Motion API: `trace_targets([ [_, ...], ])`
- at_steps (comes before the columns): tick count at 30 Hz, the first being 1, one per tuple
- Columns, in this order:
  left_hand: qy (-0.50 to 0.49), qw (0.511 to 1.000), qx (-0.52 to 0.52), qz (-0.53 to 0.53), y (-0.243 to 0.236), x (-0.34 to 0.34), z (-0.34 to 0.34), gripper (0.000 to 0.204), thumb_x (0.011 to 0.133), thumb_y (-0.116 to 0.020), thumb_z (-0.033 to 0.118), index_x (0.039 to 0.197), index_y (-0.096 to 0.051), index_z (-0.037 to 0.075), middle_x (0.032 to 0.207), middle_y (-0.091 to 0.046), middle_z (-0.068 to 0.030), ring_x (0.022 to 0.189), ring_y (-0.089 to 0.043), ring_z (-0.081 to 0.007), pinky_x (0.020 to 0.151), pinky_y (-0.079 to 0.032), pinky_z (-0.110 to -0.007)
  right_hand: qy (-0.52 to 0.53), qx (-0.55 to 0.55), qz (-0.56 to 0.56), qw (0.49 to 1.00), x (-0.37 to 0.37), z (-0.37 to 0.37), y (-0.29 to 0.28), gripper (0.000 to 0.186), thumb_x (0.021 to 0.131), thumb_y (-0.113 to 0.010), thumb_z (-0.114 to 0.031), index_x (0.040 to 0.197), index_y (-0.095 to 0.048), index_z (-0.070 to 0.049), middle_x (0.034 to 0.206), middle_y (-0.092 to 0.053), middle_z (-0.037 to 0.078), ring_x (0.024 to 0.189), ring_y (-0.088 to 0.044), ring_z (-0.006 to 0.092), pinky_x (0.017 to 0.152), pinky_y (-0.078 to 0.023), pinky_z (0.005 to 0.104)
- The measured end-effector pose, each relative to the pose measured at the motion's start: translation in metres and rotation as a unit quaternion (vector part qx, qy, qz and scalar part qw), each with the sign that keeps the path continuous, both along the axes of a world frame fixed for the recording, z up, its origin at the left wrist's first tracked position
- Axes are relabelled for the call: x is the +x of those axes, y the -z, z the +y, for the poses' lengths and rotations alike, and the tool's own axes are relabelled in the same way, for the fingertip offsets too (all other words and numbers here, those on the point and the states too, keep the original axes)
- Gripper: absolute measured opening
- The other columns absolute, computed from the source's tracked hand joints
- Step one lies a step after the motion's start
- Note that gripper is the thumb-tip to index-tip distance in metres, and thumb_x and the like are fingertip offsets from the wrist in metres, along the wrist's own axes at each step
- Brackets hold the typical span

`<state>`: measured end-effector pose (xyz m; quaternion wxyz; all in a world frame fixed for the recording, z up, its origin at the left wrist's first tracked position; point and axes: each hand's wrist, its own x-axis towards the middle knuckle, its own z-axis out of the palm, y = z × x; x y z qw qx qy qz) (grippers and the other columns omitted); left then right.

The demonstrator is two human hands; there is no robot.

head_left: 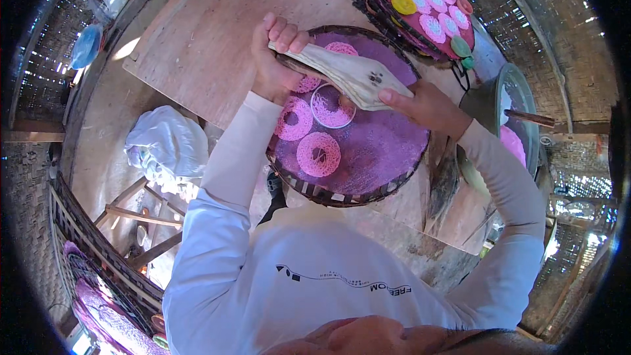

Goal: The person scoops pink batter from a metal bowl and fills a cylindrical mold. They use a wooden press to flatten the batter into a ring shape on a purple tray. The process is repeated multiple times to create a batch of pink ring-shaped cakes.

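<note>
My left hand is closed round the narrow upper-left end of a long pale thing with dark spots. It looks like a folded cloth bag, though I cannot be sure. My right hand grips its wider end, thumb on top. Below it lies a round woven tray lined with purple cloth. A thin white ring rests there around pink strands. Pink lacy rounds with open middles, such as the front one, lie beside it. The held thing partly hides the rounds at the back.
Stacked trays with pink and white rounds stand at the back right. A large metal pot with a wooden stick is at my right. A white cloth bundle sits at left, by a wooden frame. The tray rests on a wooden board.
</note>
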<state>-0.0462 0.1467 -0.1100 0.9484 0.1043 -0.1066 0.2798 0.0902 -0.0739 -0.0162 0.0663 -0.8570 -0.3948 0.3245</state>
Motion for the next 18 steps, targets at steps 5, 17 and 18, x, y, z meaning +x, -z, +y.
trace_targets([
  [5, -0.015, 0.999, 0.041, -0.009, -0.007, -0.016, 0.018, 0.036, 0.090, -0.042, 0.029, 0.056, -0.037, 0.021, 0.047, -0.037, 0.0074, 0.050, -0.041, -0.0093, 0.071, -0.040, -0.032, -0.034, 0.076, -0.071, 0.994, -0.013, 0.014, 0.021, 0.095, 0.066, -0.042, -0.082, 0.076, -0.064, 0.010, 0.068, -0.060, 0.027, 0.070, -0.062, 0.0399, 0.068, -0.047, 0.0453],
  [17, -0.017, 0.994, -0.095, 0.050, -0.003, -0.038, -0.013, 0.040, 0.089, -0.046, 0.039, 0.058, -0.035, 0.016, 0.047, -0.034, 0.0030, 0.049, -0.035, -0.0136, 0.054, -0.037, -0.030, -0.018, -0.079, 0.009, 0.997, -0.033, 0.003, -0.004, 0.092, 0.069, -0.041, -0.080, 0.070, -0.063, 0.009, 0.061, -0.059, 0.022, 0.066, -0.063, 0.0341, 0.064, -0.048, 0.0434],
  [18, -0.008, 0.995, -0.089, 0.042, -0.007, -0.037, -0.016, 0.043, 0.089, -0.046, 0.043, 0.059, -0.034, 0.016, 0.048, -0.034, 0.0026, 0.050, -0.035, -0.0138, 0.056, -0.038, -0.030, -0.009, -0.084, 0.033, 0.996, -0.030, 0.000, -0.008, 0.091, 0.069, -0.042, -0.080, 0.072, -0.063, 0.008, 0.060, -0.059, 0.019, 0.064, -0.063, 0.0319, 0.063, -0.048, 0.0425],
])
